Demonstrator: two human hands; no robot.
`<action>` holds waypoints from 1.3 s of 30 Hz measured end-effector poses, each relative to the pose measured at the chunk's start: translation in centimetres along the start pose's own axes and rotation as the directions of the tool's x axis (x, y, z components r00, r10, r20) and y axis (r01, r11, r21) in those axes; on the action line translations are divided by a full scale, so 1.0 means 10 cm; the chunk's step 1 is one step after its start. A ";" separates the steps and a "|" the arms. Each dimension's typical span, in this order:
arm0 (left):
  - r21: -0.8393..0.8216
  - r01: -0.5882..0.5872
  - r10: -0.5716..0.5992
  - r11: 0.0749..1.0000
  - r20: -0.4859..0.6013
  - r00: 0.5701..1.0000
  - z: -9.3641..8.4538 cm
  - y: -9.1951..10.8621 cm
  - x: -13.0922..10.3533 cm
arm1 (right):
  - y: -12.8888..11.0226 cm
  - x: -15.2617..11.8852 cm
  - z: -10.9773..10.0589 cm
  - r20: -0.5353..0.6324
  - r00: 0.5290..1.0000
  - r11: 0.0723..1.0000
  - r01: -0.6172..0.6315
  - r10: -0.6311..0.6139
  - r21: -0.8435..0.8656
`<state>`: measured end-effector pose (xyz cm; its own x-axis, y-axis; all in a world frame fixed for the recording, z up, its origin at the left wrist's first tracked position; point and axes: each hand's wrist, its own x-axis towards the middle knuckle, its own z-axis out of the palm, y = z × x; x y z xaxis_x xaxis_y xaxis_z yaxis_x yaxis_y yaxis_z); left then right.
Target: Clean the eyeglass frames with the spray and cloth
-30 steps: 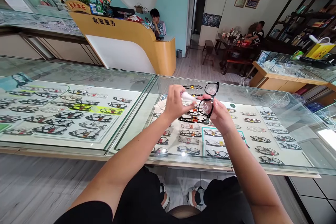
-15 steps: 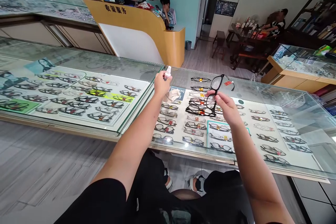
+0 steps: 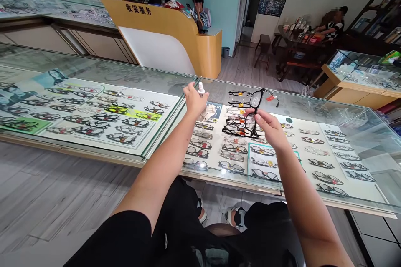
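The left hand grips a small spray bottle near the glass counter's far edge, while the right hand pinches black glasses upright above the counter, lenses exposed.

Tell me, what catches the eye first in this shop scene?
Two bare arms reach over a long glass counter filled with rows of spectacle frames. The right hand holds up black glasses with a red tag, while the left hand rests by a small white bottle on the glass. Behind stands a yellow service desk.
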<state>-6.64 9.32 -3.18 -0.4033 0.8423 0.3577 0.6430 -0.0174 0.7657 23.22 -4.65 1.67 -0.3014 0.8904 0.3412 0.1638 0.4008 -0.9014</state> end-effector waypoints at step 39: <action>-0.722 0.228 0.195 0.653 0.451 0.871 -0.28 0.47 -0.11 | 0.03 -0.02 0.00 -0.007 1.000 0.994 0.013 -0.013 0.109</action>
<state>-4.99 6.81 1.52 0.0680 0.9731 0.2200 -0.1425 -0.2088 0.9675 23.30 -4.70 1.38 -0.2974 0.8865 0.3544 0.0568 0.3870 -0.9203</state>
